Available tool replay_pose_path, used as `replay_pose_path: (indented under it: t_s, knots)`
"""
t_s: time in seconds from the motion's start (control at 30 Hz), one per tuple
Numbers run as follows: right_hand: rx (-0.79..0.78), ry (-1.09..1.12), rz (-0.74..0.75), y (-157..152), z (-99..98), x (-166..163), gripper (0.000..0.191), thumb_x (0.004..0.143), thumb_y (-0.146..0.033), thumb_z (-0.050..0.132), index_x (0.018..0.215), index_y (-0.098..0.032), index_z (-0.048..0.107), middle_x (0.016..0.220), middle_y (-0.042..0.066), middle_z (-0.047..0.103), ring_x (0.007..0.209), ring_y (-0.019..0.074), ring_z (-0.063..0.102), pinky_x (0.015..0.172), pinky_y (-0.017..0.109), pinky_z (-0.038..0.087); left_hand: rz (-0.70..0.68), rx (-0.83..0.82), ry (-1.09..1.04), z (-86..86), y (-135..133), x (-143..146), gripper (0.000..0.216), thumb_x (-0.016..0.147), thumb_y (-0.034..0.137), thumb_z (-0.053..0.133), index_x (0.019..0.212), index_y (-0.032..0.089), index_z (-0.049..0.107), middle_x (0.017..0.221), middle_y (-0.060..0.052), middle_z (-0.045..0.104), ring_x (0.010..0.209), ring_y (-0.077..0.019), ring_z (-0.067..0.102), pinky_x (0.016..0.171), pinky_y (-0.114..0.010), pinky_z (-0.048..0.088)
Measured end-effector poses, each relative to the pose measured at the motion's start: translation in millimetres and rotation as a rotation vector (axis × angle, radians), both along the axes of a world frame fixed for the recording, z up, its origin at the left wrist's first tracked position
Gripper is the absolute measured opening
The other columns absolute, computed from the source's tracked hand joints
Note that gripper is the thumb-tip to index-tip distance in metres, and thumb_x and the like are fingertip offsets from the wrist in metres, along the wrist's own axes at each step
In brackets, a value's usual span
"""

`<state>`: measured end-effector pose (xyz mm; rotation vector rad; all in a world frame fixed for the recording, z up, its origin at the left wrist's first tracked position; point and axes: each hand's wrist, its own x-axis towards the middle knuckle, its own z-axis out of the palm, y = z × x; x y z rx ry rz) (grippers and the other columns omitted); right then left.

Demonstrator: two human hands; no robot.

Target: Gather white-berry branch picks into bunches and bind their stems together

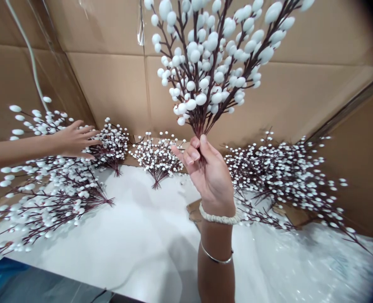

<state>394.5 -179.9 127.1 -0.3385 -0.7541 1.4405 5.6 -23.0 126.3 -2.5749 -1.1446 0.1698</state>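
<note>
My right hand (213, 179) is raised in the middle, palm towards me. Its thumb and fingers pinch the bound lower ends of a bunch of artificial white berry stems (205, 80), which fans upright above it; the top runs out of view. At the left, my left hand (75, 141) stretches palm down over a pile of white berry stems (60, 185), fingers spread. Whether it touches them I cannot tell. Just beyond its fingertips stands a small berry bunch (112, 143). Another berry bunch (157, 158) leans against the cardboard at the back centre.
A large heap of berry stems (274, 172) lies at the right. Clear plastic wrapping (334, 265) covers the front right of the white tabletop (136, 235). Cardboard walls (110, 84) close off the back and sides. A white cable (31, 54) hangs at the upper left.
</note>
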Motion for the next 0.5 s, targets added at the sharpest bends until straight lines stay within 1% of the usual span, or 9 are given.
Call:
replay_pose_path:
  t_s: [0.07,0.13,0.2,0.27,0.3,0.33,0.37,0.43,0.5]
  knots:
    - [0.001,-0.005,0.001,0.7,-0.6,0.1,0.025,0.091,-0.033,0.062,0.071,-0.018,0.056,0.055,-0.008,0.043,0.051,0.0048,0.045,0.102,0.037,0.053,-0.019,0.061,-0.026,6.0,-3.0,14.8,0.086,0.087,0.072,0.028,0.122,0.001,0.061,0.139,-0.022,0.055,0.132,-0.0255,0.036,0.118,-0.055,0.009]
    - [0.003,0.000,0.000,2.7,-2.0,-0.6,0.025,0.092,-0.033,0.061,0.072,-0.018,0.057,0.055,-0.008,0.043,0.051,0.0045,0.045,0.102,0.036,0.053,-0.026,0.126,-0.049,15.1,-9.1,41.7,0.072,0.091,0.060,0.034,0.125,0.003,0.061,0.141,-0.023,0.053,0.132,-0.0278,0.037,0.117,-0.053,0.012]
    - [0.009,0.002,-0.012,6.7,-4.5,-2.7,0.025,0.092,-0.032,0.061,0.072,-0.018,0.057,0.056,-0.008,0.044,0.051,0.0045,0.045,0.101,0.036,0.053,-0.017,0.178,-0.105,27.5,-18.7,79.6,0.064,0.094,0.053,0.037,0.130,0.006,0.059,0.141,-0.021,0.052,0.131,-0.0287,0.039,0.116,-0.053,0.014]
    - [0.016,-0.009,-0.043,12.7,-8.1,-6.0,0.024,0.091,-0.033,0.062,0.073,-0.019,0.057,0.056,-0.008,0.044,0.051,0.0048,0.045,0.101,0.035,0.053,0.062,0.162,-0.272,42.0,-32.3,122.4,0.057,0.090,0.055,0.047,0.124,0.012,0.064,0.131,-0.016,0.061,0.120,-0.0275,0.049,0.113,-0.049,0.023]
    - [0.020,-0.014,-0.060,16.3,-10.2,-7.8,0.024,0.090,-0.034,0.063,0.072,-0.019,0.056,0.056,-0.008,0.044,0.051,0.0049,0.044,0.101,0.035,0.053,0.111,0.117,-0.385,48.8,-40.5,143.0,0.056,0.090,0.056,0.048,0.120,0.012,0.067,0.122,-0.014,0.067,0.111,-0.0266,0.054,0.108,-0.046,0.031]
    - [0.021,-0.019,-0.072,20.0,-12.4,-9.6,0.025,0.089,-0.035,0.064,0.072,-0.019,0.056,0.056,-0.008,0.044,0.051,0.0050,0.044,0.101,0.035,0.053,0.156,0.036,-0.519,54.6,-49.4,161.7,0.051,0.091,0.053,0.047,0.116,0.014,0.069,0.113,-0.011,0.071,0.102,-0.0247,0.059,0.101,-0.041,0.038]
    - [0.021,-0.022,-0.079,23.8,-14.7,-11.3,0.026,0.088,-0.036,0.066,0.072,-0.019,0.056,0.055,-0.009,0.044,0.052,0.0052,0.044,0.101,0.035,0.053,0.188,-0.062,-0.653,58.7,-58.6,177.9,0.045,0.091,0.049,0.048,0.109,0.016,0.072,0.106,-0.008,0.074,0.094,-0.0225,0.062,0.095,-0.036,0.042]
    - [0.025,-0.023,-0.104,30.7,-19.0,-14.2,0.028,0.086,-0.039,0.068,0.071,-0.019,0.055,0.056,-0.009,0.046,0.051,0.0049,0.044,0.100,0.034,0.053,0.142,-0.290,-0.815,60.6,-76.4,201.5,0.038,0.091,0.042,0.049,0.096,0.015,0.075,0.097,-0.006,0.076,0.088,-0.0203,0.064,0.089,-0.031,0.044]
    - [0.036,-0.029,-0.116,36.4,-23.1,-16.9,0.029,0.083,-0.041,0.070,0.070,-0.019,0.056,0.056,-0.008,0.048,0.051,0.0050,0.044,0.096,0.032,0.054,0.043,-0.480,-0.959,54.1,-91.0,215.2,0.037,0.091,0.043,0.051,0.095,0.014,0.075,0.099,-0.005,0.076,0.093,-0.0196,0.065,0.090,-0.028,0.044]
